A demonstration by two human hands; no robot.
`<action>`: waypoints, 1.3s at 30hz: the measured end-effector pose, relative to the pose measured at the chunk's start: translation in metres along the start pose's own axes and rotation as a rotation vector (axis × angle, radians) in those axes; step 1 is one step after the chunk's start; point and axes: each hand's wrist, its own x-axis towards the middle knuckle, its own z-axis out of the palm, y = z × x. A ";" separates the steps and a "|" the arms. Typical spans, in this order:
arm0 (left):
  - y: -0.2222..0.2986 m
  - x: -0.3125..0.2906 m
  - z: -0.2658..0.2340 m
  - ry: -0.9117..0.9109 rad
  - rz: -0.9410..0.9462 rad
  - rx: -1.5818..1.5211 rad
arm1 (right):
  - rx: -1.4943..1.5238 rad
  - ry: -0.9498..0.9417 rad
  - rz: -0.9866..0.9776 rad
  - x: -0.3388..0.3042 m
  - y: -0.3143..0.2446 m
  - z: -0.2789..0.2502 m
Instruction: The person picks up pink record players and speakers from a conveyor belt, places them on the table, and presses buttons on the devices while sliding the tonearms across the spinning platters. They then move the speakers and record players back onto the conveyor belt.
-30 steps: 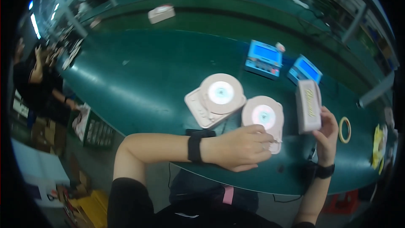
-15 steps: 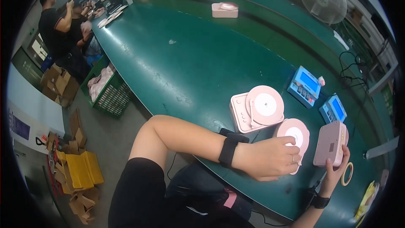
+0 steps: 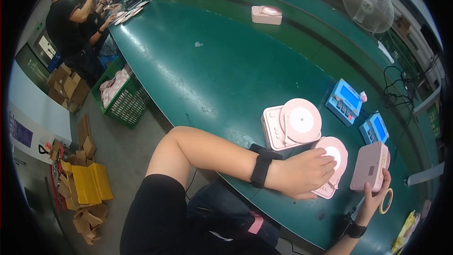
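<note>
My left hand lies over a pink toy record player, its bent fingers on the disc near the white centre label. The player's base and tonearm are partly covered by that hand. My right hand grips a second pink record player, stood on its side with the back and its slotted grille toward me; the thumb is on the lower edge and the fingers reach round the right side. A third pink record player lies flat beyond my left hand, with its disc, tonearm and small round buttons showing.
Two blue devices with screens stand to the right. A tape roll is beside my right hand. Farther off are another pink player, a fan, a green basket, cartons and people.
My left hand has drawn back a little to the left, its fingers more curled, uncovering more of the player's lower end. My right hand keeps its hold. The whole view has shifted slightly.
</note>
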 end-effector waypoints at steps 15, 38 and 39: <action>-0.003 0.000 0.002 0.008 -0.016 -0.083 | 0.003 0.011 0.013 0.000 -0.002 0.001; -0.008 0.007 -0.009 0.003 -0.031 -0.227 | 0.024 -0.036 -0.008 0.003 -0.002 0.000; -0.007 0.006 -0.011 0.006 -0.043 -0.200 | 0.047 -0.042 0.013 0.004 -0.004 0.005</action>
